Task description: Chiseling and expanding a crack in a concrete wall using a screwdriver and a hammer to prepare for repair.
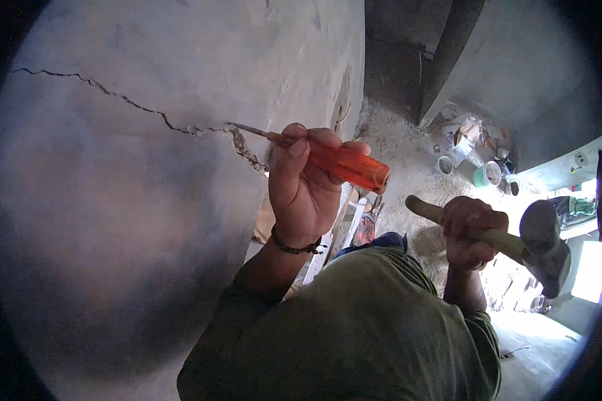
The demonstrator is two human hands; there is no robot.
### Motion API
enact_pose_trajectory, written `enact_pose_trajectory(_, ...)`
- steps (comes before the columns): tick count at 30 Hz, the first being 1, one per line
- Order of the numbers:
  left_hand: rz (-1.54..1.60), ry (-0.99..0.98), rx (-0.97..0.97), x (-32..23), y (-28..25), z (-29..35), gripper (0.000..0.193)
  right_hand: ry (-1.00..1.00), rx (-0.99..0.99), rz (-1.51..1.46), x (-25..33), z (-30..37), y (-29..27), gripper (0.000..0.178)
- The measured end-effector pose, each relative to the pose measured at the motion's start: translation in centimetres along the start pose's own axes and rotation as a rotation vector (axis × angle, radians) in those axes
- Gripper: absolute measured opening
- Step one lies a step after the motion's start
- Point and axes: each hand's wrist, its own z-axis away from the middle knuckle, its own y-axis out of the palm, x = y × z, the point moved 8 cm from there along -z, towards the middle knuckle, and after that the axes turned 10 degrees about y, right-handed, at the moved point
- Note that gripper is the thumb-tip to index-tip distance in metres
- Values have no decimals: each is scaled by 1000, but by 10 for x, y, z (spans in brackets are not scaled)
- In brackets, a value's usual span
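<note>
Wall (114, 207) of grey plaster fills the left, crossed by a jagged crack (165, 119) that falls from the upper left toward the middle and widens into a rough, chipped stretch near its lower end. At the start of that wider stretch sits the tip of a screwdriver (351, 166), which appears to touch the edge, though actual contact is hard to confirm. Its shank slopes up to the left, the orange handle down to the right. The left hand (308, 175), a dark bracelet (294, 248) at its wrist, is closed around the front of that handle, thumb against the near side, leaving the butt free. That grip looks sound: keeping fingers well forward of the butt and the tip seated in the gap should guard against slips. Farther right, tubs (489, 175) stand on the littered floor (408, 160). The right hand (473, 230) is wrapped firmly around a hammer (545, 248) partway along its shaft, the head at the far right, well apart from the screwdriver. Short, light taps in line with the shank would probably serve best; a skewed blow could glance onto the knuckles.
</note>
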Motion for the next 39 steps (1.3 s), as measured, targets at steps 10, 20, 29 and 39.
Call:
enact_pose_trajectory(10, 20, 19, 34, -3, 2, -7, 22, 34, -40, -68, -8, 4, 3, 49)
enact_pose_trajectory(20, -12, 19, -39, -7, -2, -14, 18, 177, 5, 240, -44, 27, 5, 39)
enact_pose_trajectory(29, -66, -34, -27, 1, -2, 9, 19, 5, -26, 16, -14, -3, 4, 47)
enact_pose_trajectory(39, -42, -5, 17, -3, 3, 3, 19, 133, -40, 98, -29, 8, 6, 45)
